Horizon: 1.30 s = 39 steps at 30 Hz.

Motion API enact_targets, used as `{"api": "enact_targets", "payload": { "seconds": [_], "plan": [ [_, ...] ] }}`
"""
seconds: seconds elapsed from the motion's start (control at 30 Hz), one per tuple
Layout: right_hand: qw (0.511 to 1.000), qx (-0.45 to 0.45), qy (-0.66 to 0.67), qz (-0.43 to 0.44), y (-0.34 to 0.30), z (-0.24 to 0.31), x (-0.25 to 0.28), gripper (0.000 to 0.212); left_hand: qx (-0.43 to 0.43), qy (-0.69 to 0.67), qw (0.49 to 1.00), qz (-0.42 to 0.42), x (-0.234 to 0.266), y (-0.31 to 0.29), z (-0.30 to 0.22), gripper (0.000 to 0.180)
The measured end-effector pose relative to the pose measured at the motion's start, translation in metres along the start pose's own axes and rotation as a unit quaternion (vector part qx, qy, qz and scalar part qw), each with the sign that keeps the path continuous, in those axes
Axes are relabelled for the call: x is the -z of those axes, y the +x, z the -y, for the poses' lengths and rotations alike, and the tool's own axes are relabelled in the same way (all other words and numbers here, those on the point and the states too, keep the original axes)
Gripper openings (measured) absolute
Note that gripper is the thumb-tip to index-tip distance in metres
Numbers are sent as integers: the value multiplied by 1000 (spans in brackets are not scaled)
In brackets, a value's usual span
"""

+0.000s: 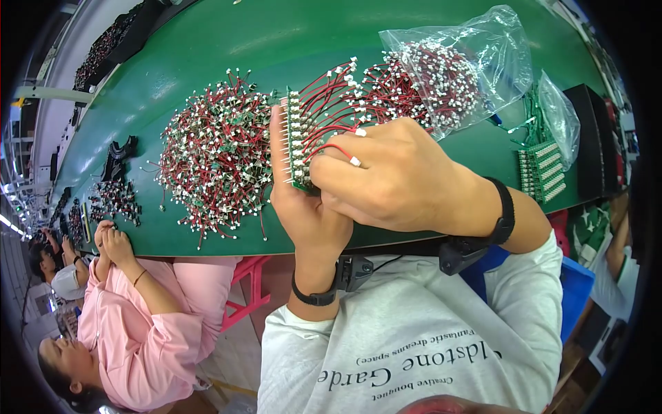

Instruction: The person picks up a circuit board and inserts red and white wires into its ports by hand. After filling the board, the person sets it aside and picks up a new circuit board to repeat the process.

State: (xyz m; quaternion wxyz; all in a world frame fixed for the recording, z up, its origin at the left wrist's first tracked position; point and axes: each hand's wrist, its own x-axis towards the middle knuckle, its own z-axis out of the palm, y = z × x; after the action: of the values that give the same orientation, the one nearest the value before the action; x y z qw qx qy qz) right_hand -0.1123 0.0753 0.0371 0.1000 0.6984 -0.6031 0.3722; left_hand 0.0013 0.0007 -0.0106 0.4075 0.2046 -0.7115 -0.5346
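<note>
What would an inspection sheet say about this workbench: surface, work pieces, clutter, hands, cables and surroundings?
Surface: glossy green tabletop.
Job's things: green circuit-board strip with white connectors; lead heap, partly seen through clear plastic bag.
Clutter: heap of small wired parts at left; green boards at right.
Hands: left hand holds the strip; right hand is at its near end, fingertips hidden.
Cables: short red leads extend beside the strip; thin black cord by left wrist strap.
Surroundings: co-worker in pink and pink stool at left.

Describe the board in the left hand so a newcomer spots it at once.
On the green table, find the big heap of red-wired white connectors at left. Just right of it, the left hand holds a narrow green board. Unlike the green boards farther right, it trails red wires.
</note>
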Motion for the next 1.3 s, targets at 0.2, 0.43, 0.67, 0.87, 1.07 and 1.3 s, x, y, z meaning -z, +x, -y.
{"api": "enact_targets", "payload": {
  "seconds": [0.2, 0.43, 0.67, 0.87, 1.07, 1.3],
  "plan": [
    [999, 7, 20, 24, 1, -7, -2, 18, 16, -54, 998, -2, 1, 0, 2, 69],
    [999, -18, -17, 24, 0, -3, -1, 13, 24, -28, 999, -1, 2, -1, 3, 66],
    [1000, -7, 26, 8, 3, 0, -6, 17, 67, -80, 994, -25, 0, -4, -5, 70],
    [999, -7, 29, -28, -1, 0, -12, 17, 72, -106, 991, -39, -2, -6, -8, 73],
    [1000, 11, 19, -1, 0, -5, -6, 14, 42, -33, 999, 0, 4, -3, -3, 71],
    [1000, -12, -6, 17, -1, -5, -4, 13, 27, -86, 995, -50, -4, -5, 0, 32]
  ]
}}
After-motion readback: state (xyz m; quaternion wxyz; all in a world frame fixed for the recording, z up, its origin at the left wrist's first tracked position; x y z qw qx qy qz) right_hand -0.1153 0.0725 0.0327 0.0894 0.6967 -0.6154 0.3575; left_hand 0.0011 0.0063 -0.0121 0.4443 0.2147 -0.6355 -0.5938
